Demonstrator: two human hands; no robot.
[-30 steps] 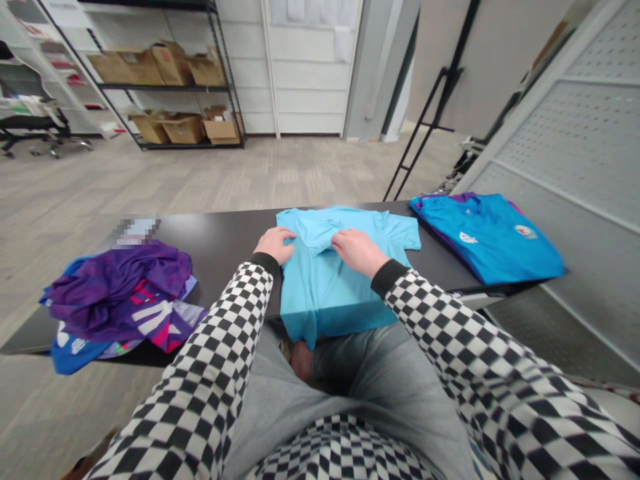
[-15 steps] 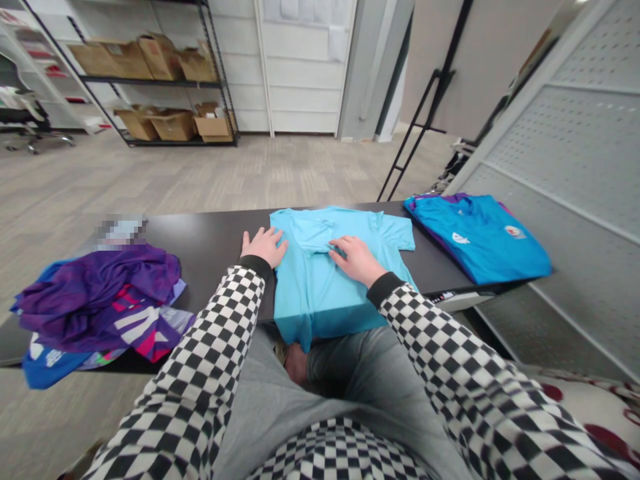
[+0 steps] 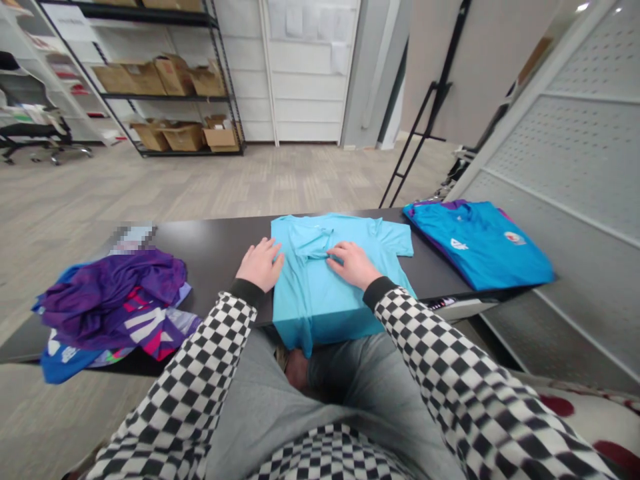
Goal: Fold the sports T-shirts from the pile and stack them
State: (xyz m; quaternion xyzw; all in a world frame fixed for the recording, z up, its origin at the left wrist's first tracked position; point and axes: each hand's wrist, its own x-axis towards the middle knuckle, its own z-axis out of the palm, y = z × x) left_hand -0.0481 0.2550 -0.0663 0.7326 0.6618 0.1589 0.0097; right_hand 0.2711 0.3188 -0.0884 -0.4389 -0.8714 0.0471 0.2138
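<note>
A light blue T-shirt (image 3: 345,293) lies spread on the dark table, its lower end hanging over the near edge. Its left side is folded inward, with that sleeve lying across the body; the other sleeve sticks out to the right. My left hand (image 3: 261,263) rests at the shirt's left edge, fingers stretched and apart. On the folded sleeve's end lies my right hand (image 3: 353,263), fingers bent loosely and touching the cloth. No cloth shows gripped in either hand.
A crumpled heap of purple and blue shirts (image 3: 113,300) lies on the table's (image 3: 210,247) left end. Folded blue shirts (image 3: 480,243) are stacked at the right, near a perforated grey panel (image 3: 590,167). Shelves with cardboard boxes (image 3: 183,135) stand across the floor.
My left hand has slid slightly back toward me along the shirt's left edge. My right hand stays at the folded sleeve. The camera view has tilted up a little.
</note>
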